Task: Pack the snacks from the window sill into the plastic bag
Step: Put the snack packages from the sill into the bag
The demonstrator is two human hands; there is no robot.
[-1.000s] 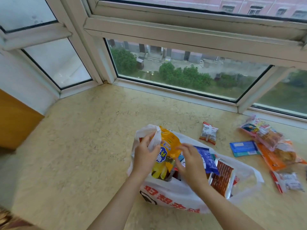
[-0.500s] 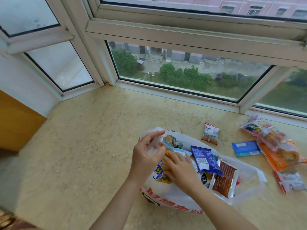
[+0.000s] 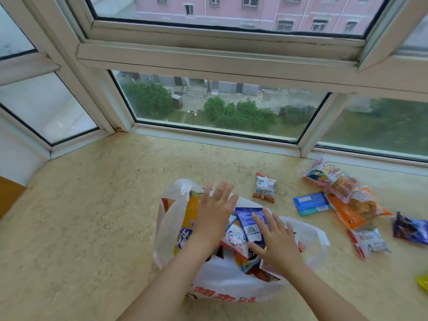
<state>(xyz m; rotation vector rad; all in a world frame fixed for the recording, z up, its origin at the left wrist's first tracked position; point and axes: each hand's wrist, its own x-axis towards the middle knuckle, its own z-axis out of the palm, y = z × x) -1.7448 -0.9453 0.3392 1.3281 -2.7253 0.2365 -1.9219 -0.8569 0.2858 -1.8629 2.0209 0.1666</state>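
- Left hand (image 3: 214, 215) and right hand (image 3: 276, 243), fingers spread and gripping nothing, lie flat on snacks in the plastic bag (image 3: 222, 281).
- Blue packet (image 3: 249, 222) lies between them.
- Loose snacks (image 3: 342, 198) lie to the right on the window sill (image 3: 92, 205).

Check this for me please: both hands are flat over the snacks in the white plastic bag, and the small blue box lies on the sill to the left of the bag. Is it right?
Not quite. The head view shows the small blue box on the sill to the right of the white plastic bag, not the left. The rest holds: the left hand and right hand lie flat over the snacks in the bag.
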